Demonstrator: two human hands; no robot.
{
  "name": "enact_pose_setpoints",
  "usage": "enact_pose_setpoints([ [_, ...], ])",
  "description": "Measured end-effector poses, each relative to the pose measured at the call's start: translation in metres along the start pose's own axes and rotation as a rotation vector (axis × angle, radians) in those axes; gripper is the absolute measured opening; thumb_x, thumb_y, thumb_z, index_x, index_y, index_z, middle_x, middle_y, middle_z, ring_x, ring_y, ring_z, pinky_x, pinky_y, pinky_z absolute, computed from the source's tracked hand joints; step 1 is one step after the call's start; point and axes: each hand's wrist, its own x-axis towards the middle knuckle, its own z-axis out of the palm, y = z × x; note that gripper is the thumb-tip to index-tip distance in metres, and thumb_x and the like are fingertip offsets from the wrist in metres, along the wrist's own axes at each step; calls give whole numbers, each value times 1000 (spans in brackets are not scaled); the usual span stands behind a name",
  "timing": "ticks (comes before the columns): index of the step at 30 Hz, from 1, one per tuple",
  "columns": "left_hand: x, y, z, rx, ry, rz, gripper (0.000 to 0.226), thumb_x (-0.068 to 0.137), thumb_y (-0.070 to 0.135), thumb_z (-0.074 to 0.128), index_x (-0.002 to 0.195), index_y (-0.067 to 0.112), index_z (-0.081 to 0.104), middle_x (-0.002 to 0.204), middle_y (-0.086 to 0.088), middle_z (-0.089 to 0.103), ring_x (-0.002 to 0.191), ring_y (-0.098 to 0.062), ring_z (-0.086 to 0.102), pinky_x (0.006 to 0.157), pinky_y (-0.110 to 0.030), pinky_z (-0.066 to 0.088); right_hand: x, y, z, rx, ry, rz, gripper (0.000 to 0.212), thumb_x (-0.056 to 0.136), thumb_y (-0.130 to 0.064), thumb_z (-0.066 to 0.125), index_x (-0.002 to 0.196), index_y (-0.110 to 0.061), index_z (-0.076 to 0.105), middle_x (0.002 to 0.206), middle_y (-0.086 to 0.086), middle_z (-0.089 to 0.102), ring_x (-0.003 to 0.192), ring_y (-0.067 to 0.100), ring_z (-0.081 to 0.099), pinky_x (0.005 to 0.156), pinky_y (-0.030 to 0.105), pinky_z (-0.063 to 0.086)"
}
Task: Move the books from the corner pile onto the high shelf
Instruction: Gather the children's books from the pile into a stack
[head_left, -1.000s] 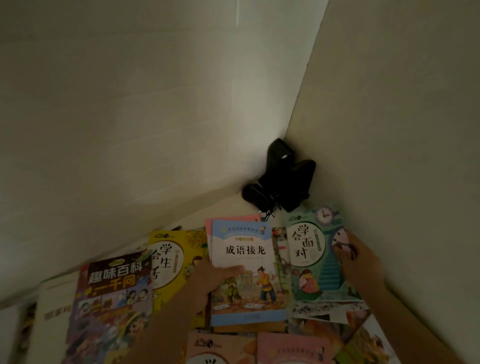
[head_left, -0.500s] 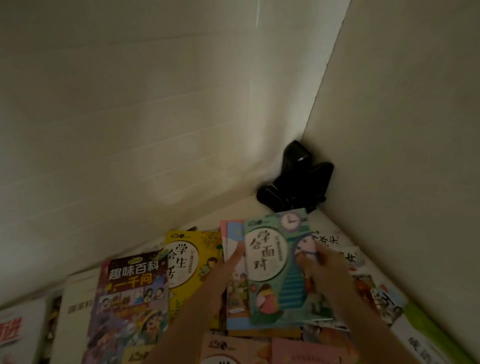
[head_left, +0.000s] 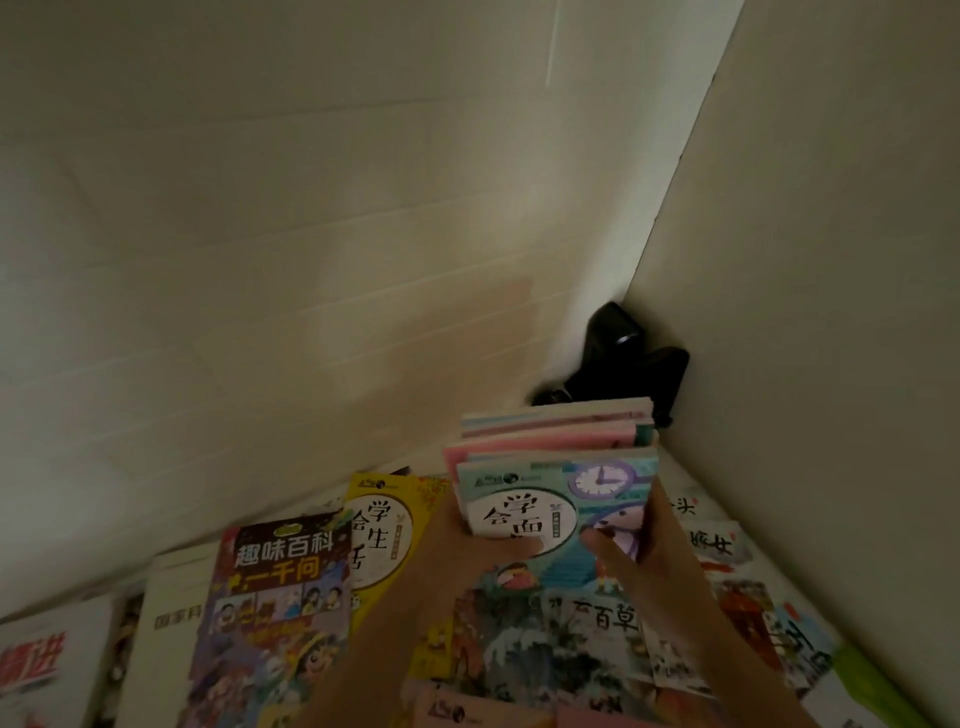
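Observation:
A stack of thin children's books is lifted off the pile, tilted so its top edges show; the front one is teal with a clock. My left hand grips the stack's left side with the thumb across the teal cover. On the right side my right hand holds the stack, thumb on the cover too. Under the hands lies the corner pile, with a blue-green illustrated book on top. No high shelf is in view.
More books lie flat to the left: a yellow one, a dark purple encyclopedia and a white one. Books also line the right wall. A black device sits in the corner where the two pale walls meet.
The teal book was slid left onto the blue one. Both hands then gathered the books into one stack and raised it, tilted, off the pile. The view shifted slightly left.

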Motion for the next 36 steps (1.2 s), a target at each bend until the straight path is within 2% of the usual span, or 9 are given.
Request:
enact_pose_setpoints([
  [4, -3, -5, 0, 29, -77, 91, 90, 71, -24, 69, 143, 16, 32, 131, -11, 55, 119, -28, 58, 78, -35, 58, -16, 14, 10, -18, 34, 114, 32, 81, -12, 73, 110, -18, 64, 112, 0, 67, 91, 10, 66, 74, 19, 53],
  [7, -5, -13, 8, 118, -73, 110, 110, 72, -16, 73, 151, 15, 2, 143, -6, 38, 121, 2, 52, 85, -23, 54, -24, 24, 18, -1, 7, 182, 10, 78, -30, 72, 81, -35, 65, 62, 2, 63, 54, 14, 54, 58, 28, 45],
  [9, -2, -12, 12, 155, -40, 135, 121, 67, -2, 83, 151, 16, -1, 147, -4, 34, 121, 9, 47, 89, -22, 53, -26, 30, 20, 51, 39, 163, 7, 82, -25, 71, 83, -27, 64, 54, -6, 60, 46, 4, 53, 51, 15, 41],
  [12, 1, -15, 7, 125, -84, 117, 106, 67, -7, 81, 146, 23, 17, 137, 0, 48, 119, -4, 56, 84, -32, 57, -21, 33, 20, 68, 73, 134, 37, 77, -32, 73, 99, -3, 64, 72, -8, 65, 60, -6, 61, 54, 10, 45],
  [16, -5, -34, 3, 96, -103, 69, 97, 77, -10, 71, 150, 12, 11, 140, -4, 48, 119, -6, 57, 84, -27, 56, -25, 41, 32, 133, 136, 113, 64, 72, -49, 75, 115, -8, 53, 97, 2, 67, 87, 5, 66, 70, 19, 54],
  [19, -5, -38, 2, 14, -110, 56, 99, 81, -13, 65, 153, 16, 3, 150, -14, 36, 130, -22, 49, 93, -38, 53, -27, 43, 41, 118, 152, 64, 56, 73, -54, 68, 110, -18, 46, 102, 10, 60, 95, 21, 64, 75, 31, 57],
  [24, -13, -17, 6, -105, -122, 114, 80, 77, -29, 57, 136, 21, 35, 133, -10, 54, 121, -28, 56, 86, -37, 56, -27, 18, 31, 27, 208, -50, 46, 77, -14, 77, 113, -23, 50, 99, 8, 67, 87, 13, 66, 72, 34, 58],
  [30, -72, 77, -38, -38, 129, 180, 76, 70, 8, 82, 129, 31, 41, 113, 8, 61, 90, -6, 68, 65, -28, 59, -50, -92, 51, 52, 208, -209, 29, 81, -10, 73, 105, -12, 57, 81, -11, 68, 72, 2, 66, 58, 16, 51],
  [36, -188, 145, -130, 83, 398, 345, 70, 73, 30, 80, 135, 24, 48, 115, 4, 68, 94, -12, 69, 70, -37, 61, -107, -206, 152, 182, 8, -307, 34, 86, -11, 68, 118, -15, 58, 106, -4, 71, 89, 5, 70, 67, 16, 55],
])
